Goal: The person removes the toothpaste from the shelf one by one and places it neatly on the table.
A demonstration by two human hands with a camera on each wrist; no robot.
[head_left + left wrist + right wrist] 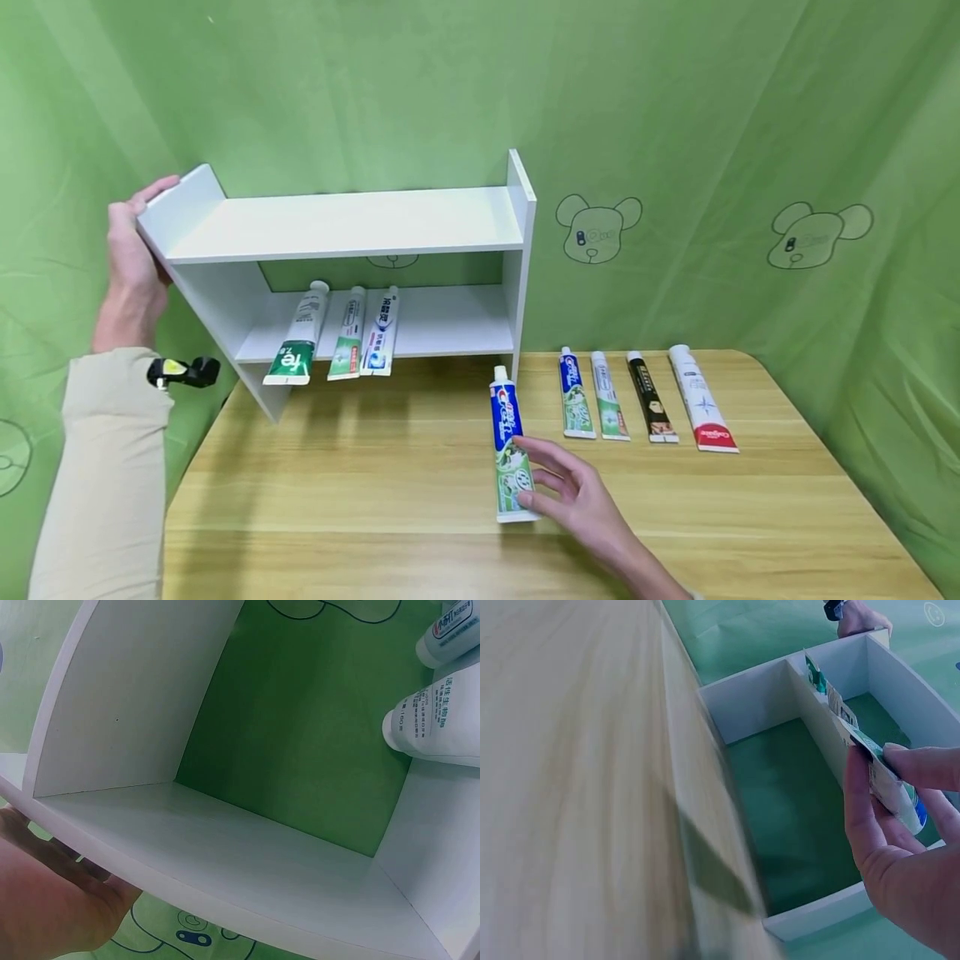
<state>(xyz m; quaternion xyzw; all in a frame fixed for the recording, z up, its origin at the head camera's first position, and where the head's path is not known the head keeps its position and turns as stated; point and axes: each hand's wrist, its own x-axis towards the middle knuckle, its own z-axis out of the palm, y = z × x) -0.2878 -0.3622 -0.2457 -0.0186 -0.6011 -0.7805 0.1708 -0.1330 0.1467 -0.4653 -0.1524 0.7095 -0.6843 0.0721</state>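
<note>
Right hand (573, 496), thumb and fingers bent, pinches a flat plastic toothpaste tube, blue near its white cap and green below (506, 433), by the green part, cap pointing away from the person. Left hand (131, 258) rests against the outer left side of a white two-level shelf; whether its fingers curl round the edge is unclear.

Behind everything hangs a green cloth backdrop with bear outlines (675, 100). In front is a pale wood-grain table (360, 500). On it stands the white shelf (345, 221), its lower board bearing three tubes, caps to the back, ends overhanging the front: white and dark green (296, 333), slim white and green (347, 333), white and blue (381, 332). Four more tubes lie in a row right of the shelf.

The held tube is in front of the shelf's right part. The step in hand looks like bringing it to the shelf; the next move seems to call for a steady pinch, the cap aimed past the right side panel, and room beside the white-and-blue tube.
</note>
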